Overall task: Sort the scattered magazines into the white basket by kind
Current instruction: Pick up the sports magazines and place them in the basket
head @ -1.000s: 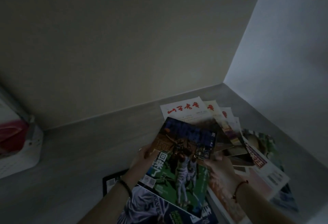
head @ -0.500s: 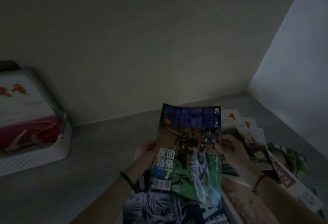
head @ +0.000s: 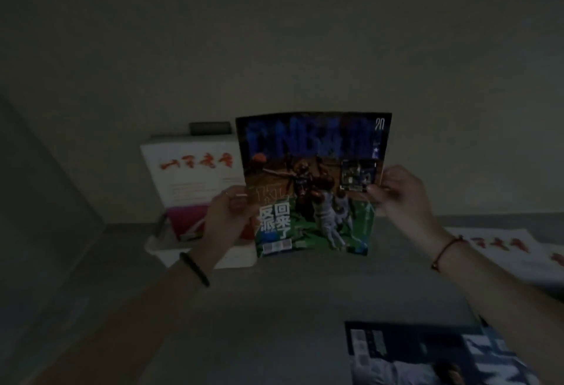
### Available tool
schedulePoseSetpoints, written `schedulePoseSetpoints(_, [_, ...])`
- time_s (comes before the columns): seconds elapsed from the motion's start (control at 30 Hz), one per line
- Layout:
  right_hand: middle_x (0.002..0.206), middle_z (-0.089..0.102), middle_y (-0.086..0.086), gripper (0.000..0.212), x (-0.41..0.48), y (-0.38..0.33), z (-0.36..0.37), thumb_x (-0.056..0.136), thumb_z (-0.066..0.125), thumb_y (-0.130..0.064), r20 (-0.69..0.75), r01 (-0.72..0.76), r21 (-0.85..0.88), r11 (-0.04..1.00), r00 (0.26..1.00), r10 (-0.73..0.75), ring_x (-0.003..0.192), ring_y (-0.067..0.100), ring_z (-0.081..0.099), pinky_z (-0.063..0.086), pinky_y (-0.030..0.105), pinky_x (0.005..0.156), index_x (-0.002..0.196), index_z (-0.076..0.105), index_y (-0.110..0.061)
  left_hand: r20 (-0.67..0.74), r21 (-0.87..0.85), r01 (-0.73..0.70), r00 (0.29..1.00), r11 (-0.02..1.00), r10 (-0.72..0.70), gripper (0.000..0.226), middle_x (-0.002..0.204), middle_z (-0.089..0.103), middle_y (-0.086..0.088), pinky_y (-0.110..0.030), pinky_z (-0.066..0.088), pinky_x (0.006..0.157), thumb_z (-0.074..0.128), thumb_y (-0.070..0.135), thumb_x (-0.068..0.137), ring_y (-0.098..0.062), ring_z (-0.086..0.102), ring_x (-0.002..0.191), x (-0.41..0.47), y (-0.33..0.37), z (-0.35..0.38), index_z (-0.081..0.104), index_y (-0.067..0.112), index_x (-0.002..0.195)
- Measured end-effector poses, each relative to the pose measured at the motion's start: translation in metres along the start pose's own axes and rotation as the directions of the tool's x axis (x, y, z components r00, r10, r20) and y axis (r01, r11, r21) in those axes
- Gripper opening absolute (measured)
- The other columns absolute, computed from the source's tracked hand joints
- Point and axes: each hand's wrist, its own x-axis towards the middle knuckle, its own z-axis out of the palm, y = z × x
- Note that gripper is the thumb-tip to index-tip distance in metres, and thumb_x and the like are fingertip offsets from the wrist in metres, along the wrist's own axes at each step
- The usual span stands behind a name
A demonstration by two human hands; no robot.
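At the lower right of the frame a dark magazine point(head: 427, 354) is seen lying flat on the grey table point(head: 274, 308), too blurred for its cover to be read. Higher up, at the right edge, loose white magazines point(head: 500, 245) with red lettering are spread on the same table.

At the centre the sports magazine point(head: 314, 186) is held upright and clear of the table, cover toward the camera. It is judged to be light, thin and floppy, with a glossy cover that may slip. It is best supported at both side edges near mid-height, since a single-corner hold would probably let it droop.

The left hand point(head: 225, 216) is curled round the left edge at mid-height. The right hand point(head: 396, 192) is pinched on the right edge a little higher, thumb on the cover. Both forearms are stretched forward.

Behind, left of centre, the white basket point(head: 155, 248) is partly hidden by the held magazine. A red-lettered magazine point(head: 189, 171) is stood upright in it. No dividers can be made out.
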Motion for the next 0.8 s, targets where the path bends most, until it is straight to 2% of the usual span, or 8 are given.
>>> schedulePoseSetpoints(0.07, [0.068,0.055,0.004,0.019,0.013,-0.027,0.037,0.08,0.066,-0.005,0.029,0.011,0.015,1.0,1.0,-0.011,0.062,0.011,0.05,0.038,0.013,0.05,0.073,0.048,-0.009,-0.019,0.066,-0.07,0.997,0.995,0.071,0.058,0.04,0.042,0.008,-0.028,0.053,0.057,0.027,0.006,0.097,-0.013,0.045,0.039,0.01,0.014,-0.044,0.054,0.022,0.048])
schedulePoseSetpoints(0.2, [0.054,0.039,0.002,0.039,0.031,-0.063,0.109,0.08,0.06,0.008,0.051,-0.006,0.181,0.984,0.999,-0.003,0.055,0.011,0.041,0.039,0.027,0.066,0.058,0.039,-0.017,-0.203,0.069,-0.077,0.975,0.995,0.089,0.027,0.071,0.055,-0.004,-0.014,0.054,0.051,0.051,-0.009,0.087,-0.005,0.063,0.051,0.038,0.022,-0.111,0.055,0.017,0.084])
schedulePoseSetpoints(0.3, [0.062,0.046,-0.007,0.023,0.041,-0.075,0.154,0.08,0.064,-0.003,0.066,0.03,0.156,0.987,0.997,-0.041,0.058,0.0,0.044,0.037,0.014,0.053,0.07,0.048,-0.016,-0.232,-0.104,-0.089,0.971,0.991,0.063,0.03,0.066,0.048,-0.012,-0.021,0.054,0.045,0.04,-0.022,0.085,-0.017,0.058,0.044,0.057,0.018,-0.151,0.052,0.004,0.091])
schedulePoseSetpoints(0.4, [0.064,0.046,-0.01,0.018,0.048,-0.07,0.192,0.08,0.065,-0.009,0.107,-0.009,0.112,0.994,0.994,-0.003,0.057,-0.001,0.043,0.036,0.002,0.048,0.076,0.05,-0.017,-0.288,-0.022,-0.074,0.955,0.997,0.065,0.03,0.059,0.054,-0.006,-0.021,0.048,0.041,0.045,-0.013,0.088,-0.031,0.055,0.051,0.069,0.002,-0.175,0.055,0.012,0.075])
schedulePoseSetpoints(0.5, [0.055,0.036,0.003,0.039,0.053,-0.063,0.219,0.08,0.053,0.012,0.126,-0.084,0.211,0.974,0.99,0.058,0.051,0.012,0.04,0.043,0.016,0.055,0.058,0.042,-0.017,-0.293,0.273,-0.042,0.948,0.961,0.125,0.035,0.074,0.063,0.003,-0.024,0.049,0.048,0.062,-0.002,0.081,-0.014,0.06,0.069,0.077,-0.019,-0.186,0.058,0.03,0.07])
schedulePoseSetpoints(0.63, [0.055,0.04,0.004,0.041,0.067,-0.058,0.245,0.077,0.055,0.016,0.115,-0.094,0.132,0.987,0.99,0.079,0.054,0.012,0.044,0.043,0.023,0.053,0.053,0.039,-0.014,-0.312,0.101,0.023,0.95,0.995,0.009,0.038,0.057,0.055,-0.012,-0.038,0.038,0.054,0.053,-0.005,0.085,-0.03,0.048,0.061,0.092,-0.05,-0.195,0.05,0.02,0.057])
schedulePoseSetpoints(0.7, [0.058,0.047,0.0,0.039,0.07,-0.057,0.254,0.077,0.058,0.013,0.098,-0.082,0.17,0.982,0.993,0.065,0.06,0.014,0.05,0.048,0.019,0.058,0.057,0.044,-0.017,-0.37,0.032,0.021,0.929,0.999,-0.008,0.035,0.036,0.045,0.006,-0.026,0.04,0.047,0.045,-0.015,0.086,-0.016,0.044,0.041,0.102,-0.062,-0.198,0.048,0.011,0.062])
schedulePoseSetpoints(0.8, [0.063,0.052,-0.012,0.03,0.065,-0.053,0.261,0.079,0.065,-0.004,0.099,-0.008,0.092,0.996,0.995,-0.001,0.055,-0.004,0.055,0.042,0.002,0.055,0.065,0.05,-0.026,-0.383,0.019,-0.04,0.922,0.999,0.044,0.026,0.045,0.061,0.008,-0.01,0.05,0.044,0.052,-0.019,0.081,0.001,0.058,0.041,0.109,-0.063,-0.206,0.055,0.007,0.086])
